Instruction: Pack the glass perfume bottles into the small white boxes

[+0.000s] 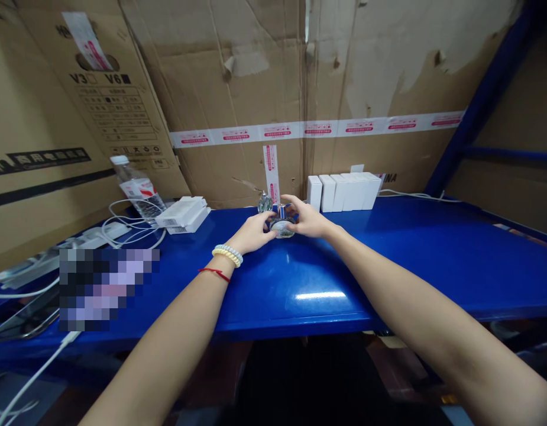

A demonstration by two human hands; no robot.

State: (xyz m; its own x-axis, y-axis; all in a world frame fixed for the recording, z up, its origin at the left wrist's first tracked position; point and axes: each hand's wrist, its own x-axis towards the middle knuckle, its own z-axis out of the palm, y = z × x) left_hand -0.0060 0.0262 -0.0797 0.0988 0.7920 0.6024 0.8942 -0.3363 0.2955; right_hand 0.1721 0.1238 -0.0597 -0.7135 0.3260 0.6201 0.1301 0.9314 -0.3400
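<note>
A small clear glass bottle (282, 229) with a shiny metallic neck, like a perfume bottle, stands at the middle of the blue tabletop. My left hand (254, 231) holds its left side, thumb in front and the other fingers partly hidden behind. On the right side, my right hand (307, 218) curls around the same bottle, with its thumb near the front and its index finger arched above the neck. Just behind my left fingers is a faceted clear glass piece (265, 202) with a metallic tip; its lower part is hidden.
Several white boxes (353, 193) stand in a row at the back right. To the left are stacked white boxes (183, 214), a plastic water bottle (138, 188), white cables (130, 220) and a pixelated patch. Cardboard (238, 77) walls the blue table's (433, 254) back.
</note>
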